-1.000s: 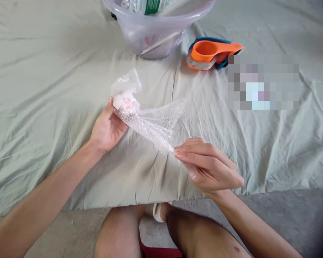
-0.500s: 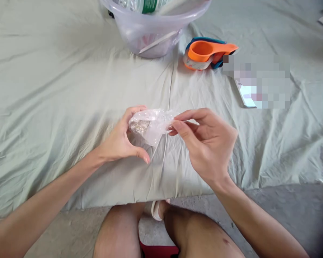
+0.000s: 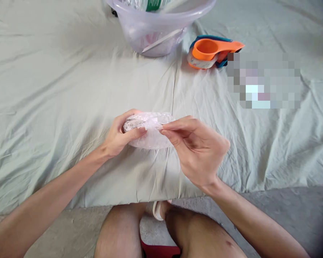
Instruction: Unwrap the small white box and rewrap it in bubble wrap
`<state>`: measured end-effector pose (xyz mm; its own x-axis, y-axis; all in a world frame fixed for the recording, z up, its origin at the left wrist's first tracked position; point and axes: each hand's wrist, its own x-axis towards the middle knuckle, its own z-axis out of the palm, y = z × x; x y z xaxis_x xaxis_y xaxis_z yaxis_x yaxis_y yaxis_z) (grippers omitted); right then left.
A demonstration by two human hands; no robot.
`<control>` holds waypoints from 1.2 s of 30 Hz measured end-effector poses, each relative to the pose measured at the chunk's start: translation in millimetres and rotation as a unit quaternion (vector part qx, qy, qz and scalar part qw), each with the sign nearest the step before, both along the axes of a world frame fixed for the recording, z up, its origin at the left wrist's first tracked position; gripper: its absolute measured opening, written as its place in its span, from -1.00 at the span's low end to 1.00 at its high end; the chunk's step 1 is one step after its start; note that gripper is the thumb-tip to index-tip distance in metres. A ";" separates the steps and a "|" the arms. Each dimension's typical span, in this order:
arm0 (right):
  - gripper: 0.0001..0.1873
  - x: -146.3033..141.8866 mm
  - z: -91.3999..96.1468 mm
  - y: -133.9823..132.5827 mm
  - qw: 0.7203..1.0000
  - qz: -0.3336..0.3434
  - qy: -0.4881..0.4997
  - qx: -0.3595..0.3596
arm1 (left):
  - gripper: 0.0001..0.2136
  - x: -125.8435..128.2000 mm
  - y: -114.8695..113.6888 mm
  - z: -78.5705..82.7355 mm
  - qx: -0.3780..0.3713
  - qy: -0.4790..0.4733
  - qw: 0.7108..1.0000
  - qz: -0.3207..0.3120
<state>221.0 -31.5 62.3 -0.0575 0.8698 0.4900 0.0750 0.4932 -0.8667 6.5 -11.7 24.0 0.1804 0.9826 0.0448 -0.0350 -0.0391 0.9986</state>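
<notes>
The bubble wrap bundle is a clear, crinkled wad of plastic film, gathered into a rounded, flattish lump that lies roughly level with its long side running left to right. Its surface is pebbled with small bubbles and catches pale highlights; something whitish shows faintly through the layers at its left end, too blurred to tell what. It is held up just above the pale green sheet, near the near edge of the bed and about midway across the scene. The left hand wraps its left end, thumb across the front, while the right hand pinches the top fold on its right side.
</notes>
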 end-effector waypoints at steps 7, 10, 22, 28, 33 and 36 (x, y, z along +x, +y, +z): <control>-0.85 1.1 -6.6 3.6 0.998 -0.051 0.008 0.039 | -0.68 -5.9 3.2 1.3 -0.067 -0.007 0.997 -0.040; -0.88 2.8 -6.3 5.4 0.998 -0.054 0.003 0.014 | -0.68 -3.9 1.9 5.7 -0.043 0.023 0.998 -0.038; -0.87 7.1 8.8 3.6 0.997 -0.033 -0.055 -0.046 | -0.58 4.3 -1.4 10.0 -0.043 0.035 0.996 -0.067; -0.83 -0.1 2.4 3.8 0.998 -0.051 -0.028 -0.002 | -0.66 -2.3 3.2 4.0 -0.080 -0.028 0.992 -0.097; -0.87 -3.1 -4.6 1.2 0.997 -0.081 -0.018 0.005 | -0.68 -2.7 4.7 5.4 -0.081 -0.039 0.988 -0.121; -0.88 -3.6 -6.9 -0.2 0.996 -0.084 -0.009 -0.002 | -0.67 -2.6 5.0 5.9 -0.084 -0.035 0.988 -0.125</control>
